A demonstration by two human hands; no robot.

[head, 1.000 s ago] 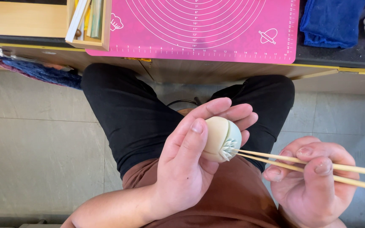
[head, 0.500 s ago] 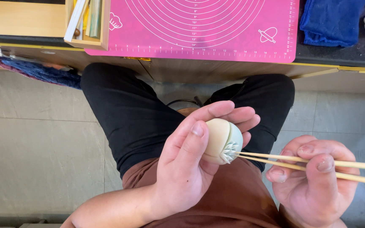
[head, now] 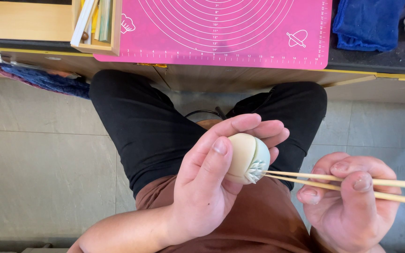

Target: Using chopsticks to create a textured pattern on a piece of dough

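My left hand point(head: 212, 180) cups a round ball of pale dough point(head: 245, 157), cream on one side and light green on the other, with small pinched ridges on its lower right. My right hand point(head: 350, 199) grips a pair of wooden chopsticks point(head: 352, 183). Their tips touch the ridged patch of the ball. Both hands hover over my lap, above black trousers and a brown apron.
A pink silicone baking mat point(head: 221, 30) with ring markings lies on the wooden table edge point(head: 258, 75) ahead. A wooden tool box point(head: 97, 23) stands at its left, a blue cloth point(head: 366, 21) at its right. Grey floor tiles lie on both sides.
The ball has turned slightly in my left hand, and the chopstick tips stay pressed at its ridged patch. My right hand has shifted a little.
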